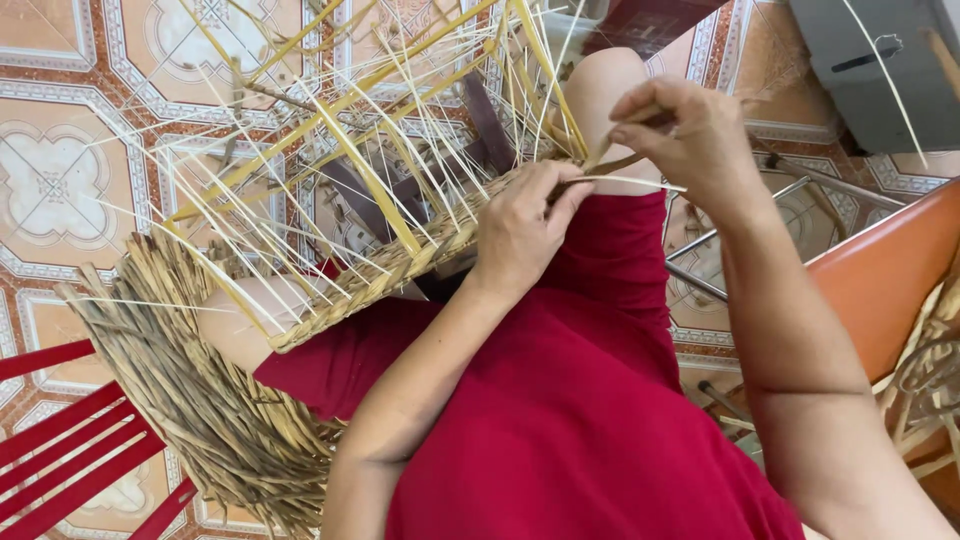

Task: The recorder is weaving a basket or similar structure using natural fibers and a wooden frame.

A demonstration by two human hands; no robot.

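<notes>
Tiled floor [60, 180]; reed bundle [200, 400] beside basket [400, 260].

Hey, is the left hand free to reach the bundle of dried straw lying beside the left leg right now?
Probably not at once: the left hand is pressed on the woven basket rim, pinching a strand. The dried straw bundle lies open below, with nothing blocking the way.

A seated person wears a plain deep-red garment [560, 420] that drapes in soft folds from the torso over the lap to just above the knees, with both forearms, the left hand [520, 235] and the right hand [690, 135] uncovered, ringless and sleeveless.
</notes>
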